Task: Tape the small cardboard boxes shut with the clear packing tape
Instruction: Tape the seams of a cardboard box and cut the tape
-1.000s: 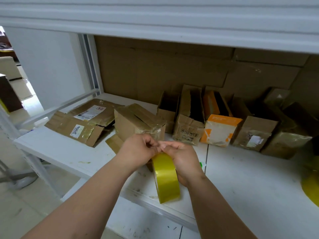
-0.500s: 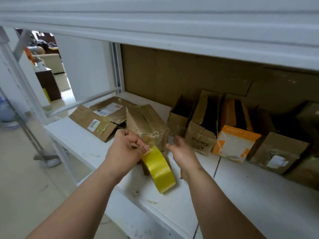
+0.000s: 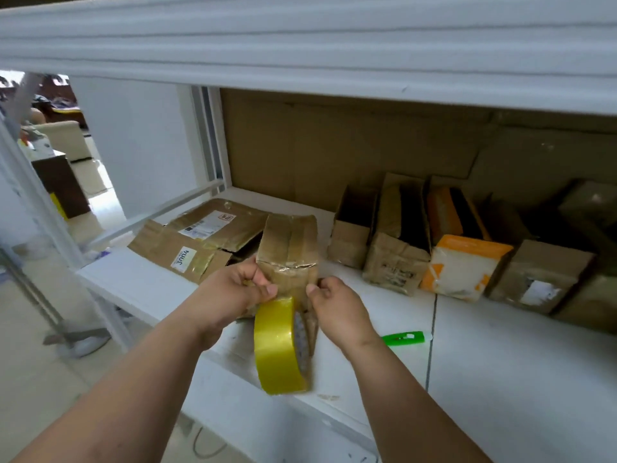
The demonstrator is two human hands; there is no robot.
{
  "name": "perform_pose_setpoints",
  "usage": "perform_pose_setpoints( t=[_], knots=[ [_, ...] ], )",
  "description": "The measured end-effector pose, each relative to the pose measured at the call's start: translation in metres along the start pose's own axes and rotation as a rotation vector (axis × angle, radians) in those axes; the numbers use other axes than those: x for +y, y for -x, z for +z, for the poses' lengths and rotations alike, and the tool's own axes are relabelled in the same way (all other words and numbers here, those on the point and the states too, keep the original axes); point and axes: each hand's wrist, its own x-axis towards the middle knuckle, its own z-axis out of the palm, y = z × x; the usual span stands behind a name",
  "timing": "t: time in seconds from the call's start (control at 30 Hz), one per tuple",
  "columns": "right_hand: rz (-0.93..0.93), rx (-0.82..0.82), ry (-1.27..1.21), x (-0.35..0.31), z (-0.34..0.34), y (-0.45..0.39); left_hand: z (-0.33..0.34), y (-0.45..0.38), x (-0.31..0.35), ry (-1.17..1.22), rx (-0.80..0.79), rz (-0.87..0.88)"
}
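Since a moment ago the two hands have come back together at the near face of the small cardboard box (image 3: 289, 248), and the roll of tape (image 3: 278, 345) now hangs lower, just under them at the centre of the frame. The left hand (image 3: 230, 295) has its fingers curled against the box's lower left corner, thumb pressed onto the front face, so its grip is closed on the box. The right hand (image 3: 337, 309) sits just beside the lower right edge with fingers curled in and the thumb tip touching the cardboard; whether it pinches tape or the box itself I cannot tell. The box stands on the white shelf (image 3: 500, 379), its top seam already glossy with tape. The yellow-tinted roll stands on edge below the hands, near the front lip of the shelf. To the left of centre lie flattened cartons (image 3: 200, 238) with white labels. Along the cardboard back wall, right of centre, stands a row of open boxes (image 3: 397, 242), one orange and white (image 3: 464, 265). A green cutter (image 3: 405, 337) lies on the shelf just right of the right wrist.
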Motion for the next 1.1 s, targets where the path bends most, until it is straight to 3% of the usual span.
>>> perform_pose_setpoints(
  t=[0.17,0.47,0.53,0.63,0.73,0.83,0.97,1.1],
  knots=[
    [0.059,0.089,-0.064,-0.02,0.03,0.023,-0.026,0.011,-0.012,-0.175,0.013,0.144],
    [0.147,0.367,-0.388,-0.028,0.04,0.077,-0.046,0.039,-0.008,-0.333,0.234,0.333],
    [0.079,0.331,-0.505,-0.028,0.043,0.096,-0.047,0.044,-0.004,-0.335,0.283,0.36],
    [-0.09,0.082,-0.627,-0.031,0.046,0.123,-0.047,0.048,0.003,-0.322,0.366,0.386],
    [-0.175,-0.057,-0.548,-0.037,0.047,0.137,-0.049,0.049,0.008,-0.33,0.402,0.406],
    [-0.225,-0.028,-0.365,-0.047,0.049,0.145,-0.053,0.051,0.011,-0.299,0.412,0.435],
    [-0.257,-0.043,-0.466,-0.058,0.032,0.147,-0.058,0.055,0.012,-0.17,0.422,0.427],
    [-0.287,0.011,-0.435,-0.06,0.01,0.142,-0.064,0.059,0.018,0.135,0.416,0.314]
  ],
)
